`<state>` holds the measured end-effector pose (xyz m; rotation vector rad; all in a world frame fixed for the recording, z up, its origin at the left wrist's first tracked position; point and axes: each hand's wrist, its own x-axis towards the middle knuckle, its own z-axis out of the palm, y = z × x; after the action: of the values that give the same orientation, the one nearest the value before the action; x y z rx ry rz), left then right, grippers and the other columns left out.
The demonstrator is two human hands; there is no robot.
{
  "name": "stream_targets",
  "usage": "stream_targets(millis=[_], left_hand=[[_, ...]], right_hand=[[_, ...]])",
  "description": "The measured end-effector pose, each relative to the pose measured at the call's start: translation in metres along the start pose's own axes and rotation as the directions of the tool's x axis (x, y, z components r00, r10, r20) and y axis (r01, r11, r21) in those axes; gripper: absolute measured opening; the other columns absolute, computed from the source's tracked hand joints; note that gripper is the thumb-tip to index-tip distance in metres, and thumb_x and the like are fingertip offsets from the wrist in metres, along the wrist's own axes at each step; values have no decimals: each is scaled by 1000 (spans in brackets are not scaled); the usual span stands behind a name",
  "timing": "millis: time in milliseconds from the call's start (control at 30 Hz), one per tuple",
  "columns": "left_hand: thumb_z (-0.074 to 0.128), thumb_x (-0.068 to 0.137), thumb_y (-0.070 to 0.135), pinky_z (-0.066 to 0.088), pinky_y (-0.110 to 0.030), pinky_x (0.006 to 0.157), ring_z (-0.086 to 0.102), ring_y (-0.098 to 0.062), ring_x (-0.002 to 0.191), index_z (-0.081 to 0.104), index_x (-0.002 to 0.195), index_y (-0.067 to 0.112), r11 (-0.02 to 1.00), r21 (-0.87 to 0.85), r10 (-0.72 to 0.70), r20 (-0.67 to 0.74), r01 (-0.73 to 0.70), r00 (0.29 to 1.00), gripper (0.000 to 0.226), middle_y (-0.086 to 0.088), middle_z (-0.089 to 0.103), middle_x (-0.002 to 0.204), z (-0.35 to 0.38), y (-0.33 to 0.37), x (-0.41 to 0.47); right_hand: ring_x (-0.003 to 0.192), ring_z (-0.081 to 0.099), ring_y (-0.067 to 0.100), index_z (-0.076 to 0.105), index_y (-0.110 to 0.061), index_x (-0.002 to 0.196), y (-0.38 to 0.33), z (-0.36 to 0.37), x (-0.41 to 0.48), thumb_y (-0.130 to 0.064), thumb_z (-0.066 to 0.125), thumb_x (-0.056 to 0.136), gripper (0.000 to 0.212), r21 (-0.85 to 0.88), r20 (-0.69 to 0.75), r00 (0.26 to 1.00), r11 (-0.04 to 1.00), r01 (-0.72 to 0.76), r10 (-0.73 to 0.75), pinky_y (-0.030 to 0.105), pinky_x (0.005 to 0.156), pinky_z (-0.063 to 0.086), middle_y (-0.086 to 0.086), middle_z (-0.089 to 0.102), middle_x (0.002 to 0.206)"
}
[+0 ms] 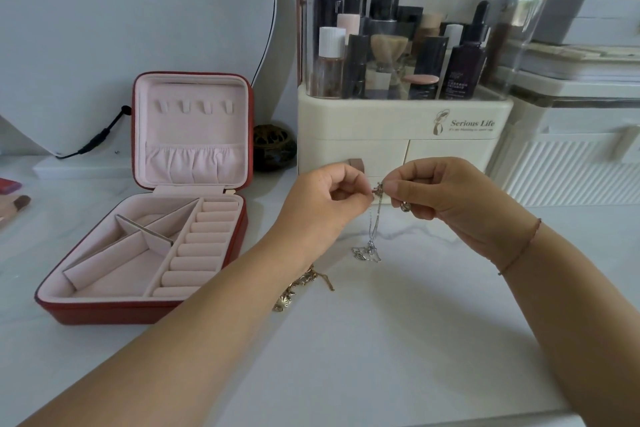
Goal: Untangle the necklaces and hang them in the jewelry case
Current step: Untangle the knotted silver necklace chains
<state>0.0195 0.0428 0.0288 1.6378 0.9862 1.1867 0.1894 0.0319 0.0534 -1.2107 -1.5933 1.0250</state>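
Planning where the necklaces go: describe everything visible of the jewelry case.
The jewelry case is square, red outside, lined in soft-looking pale pink. It sits open on the white table, lid upright, showing four bare hooks above a gathered pocket. Its base holds ring rolls beside divided compartments.

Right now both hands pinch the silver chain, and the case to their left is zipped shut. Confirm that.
Not quite. The case is open, its lid standing upright, as the head view shows. The rest holds: the left hand and the right hand both pinch the silver chain.
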Motion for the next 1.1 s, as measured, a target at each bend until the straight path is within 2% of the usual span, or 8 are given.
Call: stream_targets(millis=[67,200,333,433,533,733,933,1100], left_hand=[[67,83,5,46,-8,69,57,1,67,65,80,16,1000,4,-4,-1,4,1000,12,9,64,73,1,0,0],[62,88,7,52,-17,76,65,-5,80,66,97,17,992,-109,-54,63,61,997,14,-1,71,87,3,2,0],[61,89,14,51,-25,77,65,-10,77,70,95,10,982,-157,-95,84,108,992,11,-4,72,82,1,6,-1],[64,87,20,50,-21,72,64,-10,73,72,92,8,982,-153,-100,89,112,991,15,-2,72,78,0,4,-1],[65,87,16,51,-16,67,64,-8,70,72,90,10,982,-147,-106,77,116,991,10,0,72,74,0,3,-1],[59,90,19,48,-18,66,59,-6,65,69,78,12,978,-151,-139,52,145,989,17,5,66,65,3,1,0],[61,88,14,45,-21,66,55,-6,61,67,78,14,878,-398,-232,132,266,964,12,6,61,62,4,2,3],[58,91,25,45,-20,61,52,-8,57,62,72,12,869,-403,-239,169,288,956,23,4,58,61,5,1,3]], right_hand=[[54,40,12,72,-15,72,-1,0,0,-20,72,71,5,12,17,1000,1000,5,-6,13,50,34,0,60,60],[53,40,10,71,-14,73,0,-1,0,-26,70,68,13,39,35,999,999,16,-17,13,50,35,0,61,62],[55,41,12,73,-17,71,1,-1,1,-31,72,65,15,16,13,999,999,33,-33,14,50,35,1,63,63],[55,41,12,73,-15,74,2,-2,1,-30,72,66,17,14,9,999,999,44,-44,15,51,35,2,64,64],[56,41,13,74,-16,73,2,-2,1,-31,73,65,17,21,-3,999,999,43,-43,14,51,35,3,64,65],[56,40,13,72,-12,77,1,1,0,-26,70,68,16,45,57,998,999,16,-18,14,50,36,2,63,63],[62,39,17,71,-12,76,-2,2,-2,-24,70,70,14,48,69,997,999,26,-29,15,52,35,1,60,63],[59,38,16,69,-10,74,-2,3,-3,-24,68,70,15,77,101,994,997,21,-28,14,50,35,1,60,62]])
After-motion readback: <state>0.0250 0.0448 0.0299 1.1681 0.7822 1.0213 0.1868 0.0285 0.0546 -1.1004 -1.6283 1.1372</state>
